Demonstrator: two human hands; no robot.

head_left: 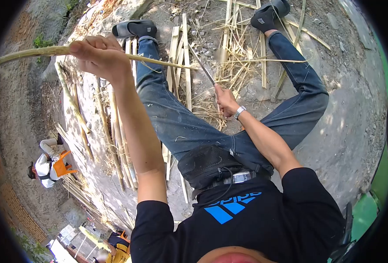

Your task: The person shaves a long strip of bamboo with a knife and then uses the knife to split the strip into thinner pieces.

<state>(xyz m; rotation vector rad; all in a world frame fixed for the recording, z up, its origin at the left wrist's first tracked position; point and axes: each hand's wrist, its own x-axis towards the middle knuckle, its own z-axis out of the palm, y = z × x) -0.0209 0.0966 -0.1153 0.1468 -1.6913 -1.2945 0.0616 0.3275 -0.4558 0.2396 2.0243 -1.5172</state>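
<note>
My left hand (102,59) is raised at the upper left, its fingers wrapped round a long, thin, pale strip (32,51). The strip runs from the left edge, through the hand and to the right above my legs, its right end near a knife. That knife (201,65) has a long narrow blade pointing up and away from me. Its handle is in my closed right hand (227,101), between my thighs, with a metal watch (239,112) on the wrist. Below the blade, thin shavings (235,65) lie in a tangle on the ground.
Pale split strips (187,65) lie between my spread legs. Round poles (115,136) lie to the left. A person (47,168) sits on an orange chair (62,165) at the far left, and another person (120,252) is at the bottom. Green material (364,217) stands at the right.
</note>
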